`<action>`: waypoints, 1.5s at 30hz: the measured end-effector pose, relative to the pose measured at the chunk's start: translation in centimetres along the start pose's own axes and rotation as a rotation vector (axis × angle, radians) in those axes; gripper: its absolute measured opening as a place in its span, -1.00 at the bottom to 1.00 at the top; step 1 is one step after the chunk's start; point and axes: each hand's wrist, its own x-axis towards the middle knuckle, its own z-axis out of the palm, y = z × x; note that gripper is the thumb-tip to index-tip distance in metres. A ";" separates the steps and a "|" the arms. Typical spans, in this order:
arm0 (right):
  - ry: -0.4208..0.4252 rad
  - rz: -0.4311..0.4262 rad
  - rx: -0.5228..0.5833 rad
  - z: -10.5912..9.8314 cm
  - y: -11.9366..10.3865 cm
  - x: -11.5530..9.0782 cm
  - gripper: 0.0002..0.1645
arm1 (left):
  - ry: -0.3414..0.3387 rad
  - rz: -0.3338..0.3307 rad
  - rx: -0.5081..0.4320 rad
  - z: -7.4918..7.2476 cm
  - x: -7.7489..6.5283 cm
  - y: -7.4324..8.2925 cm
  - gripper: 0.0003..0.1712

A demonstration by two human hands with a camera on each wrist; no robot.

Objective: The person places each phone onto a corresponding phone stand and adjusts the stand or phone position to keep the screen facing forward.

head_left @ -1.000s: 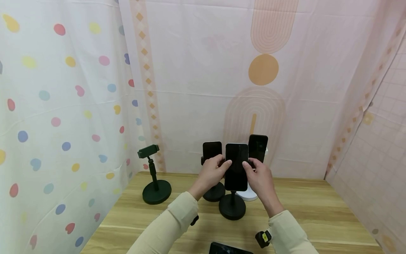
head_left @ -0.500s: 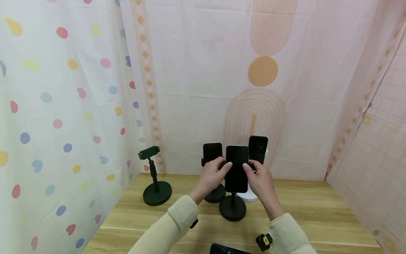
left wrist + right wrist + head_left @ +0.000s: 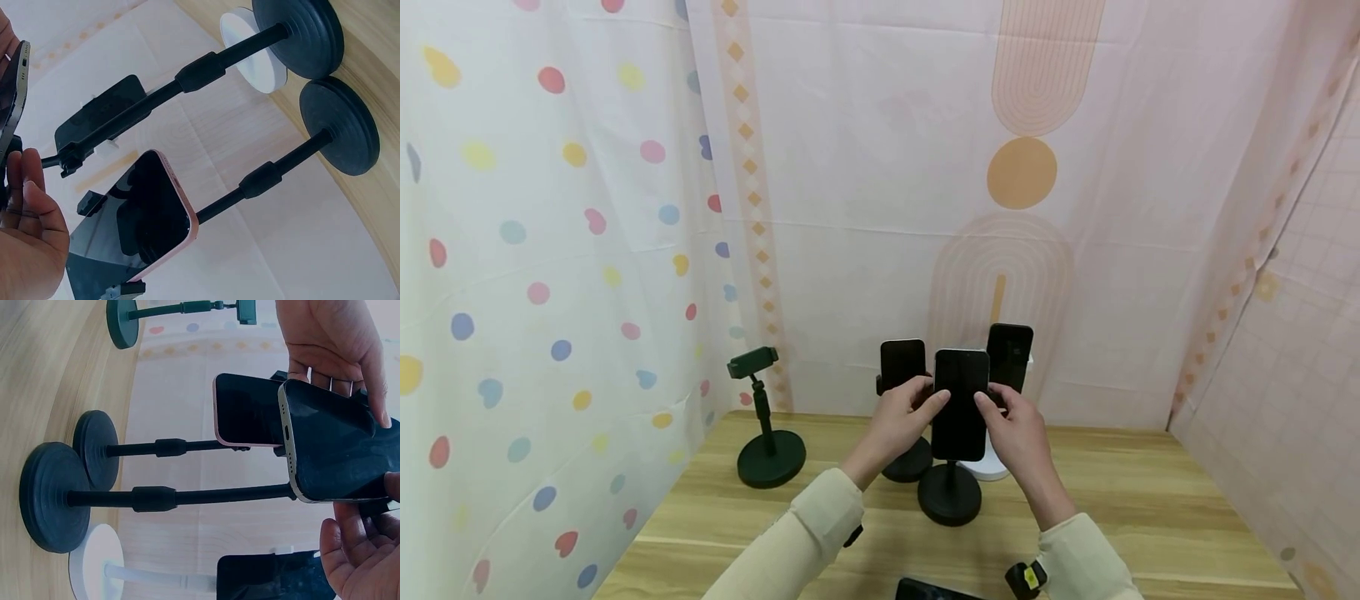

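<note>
A black-screened phone (image 3: 960, 421) with a pale metal edge stands upright at the top of a black phone stand (image 3: 950, 496). My left hand (image 3: 897, 423) grips the phone's left edge, thumb on the front of it. On the opposite edge my right hand (image 3: 1021, 437) holds it the same way, fingers behind. The right wrist view shows the phone's bottom edge (image 3: 287, 432) with its port, and the stand's pole (image 3: 231, 494) reaching up behind it. The holder's clamp is mostly hidden behind the phone and my fingers.
Close behind stand a black stand with a pink-edged phone (image 3: 140, 219) and a white stand (image 3: 100, 565) bearing a dark phone (image 3: 1010, 354). A dark green stand (image 3: 771, 458) with no phone is at the left. Another phone (image 3: 932, 590) lies at the table's (image 3: 1150, 517) front.
The gripped phone has come down slightly relative to its stand's base, with both hands following it. The whole scene sits a little lower in the head view.
</note>
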 end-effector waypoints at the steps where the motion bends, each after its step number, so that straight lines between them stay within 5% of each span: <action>1: -0.001 0.001 0.005 0.0 0.0 0.0 -0.48 | 0.001 -0.001 -0.005 0.0 0.0 -0.1 -0.61; 25: -0.021 0.041 0.080 -0.4 1.3 -0.7 -0.40 | -0.023 0.007 -0.027 0.1 -0.8 -0.7 -0.63; 45: -0.018 0.032 0.147 0.0 2.7 -1.6 -0.62 | -0.049 -0.029 -0.028 1.0 -2.7 -2.4 -0.63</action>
